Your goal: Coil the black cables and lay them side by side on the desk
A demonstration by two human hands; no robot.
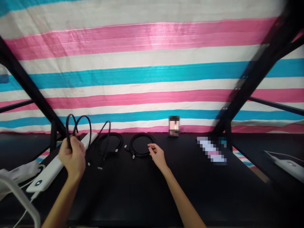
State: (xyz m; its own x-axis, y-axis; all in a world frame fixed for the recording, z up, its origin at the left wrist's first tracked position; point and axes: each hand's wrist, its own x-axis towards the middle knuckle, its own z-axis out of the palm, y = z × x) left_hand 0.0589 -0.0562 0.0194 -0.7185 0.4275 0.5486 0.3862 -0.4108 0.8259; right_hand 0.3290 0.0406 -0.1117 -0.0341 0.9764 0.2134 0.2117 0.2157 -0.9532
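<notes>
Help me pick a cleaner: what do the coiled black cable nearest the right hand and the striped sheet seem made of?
Coiled cable: probably smooth rubbery plastic, judging by its even loops. Striped sheet: likely plastic tarpaulin, faintly glossy, given creases and sheen.

Up goes the striped sheet (152, 74) behind a black tabletop (133, 193)! The left hand (73, 155) grips a looped black cable (68, 133) above a long white device (53, 172); the right hand (158, 156), fingers bent, is right at the edge of a coiled black cable (131, 144).
</notes>
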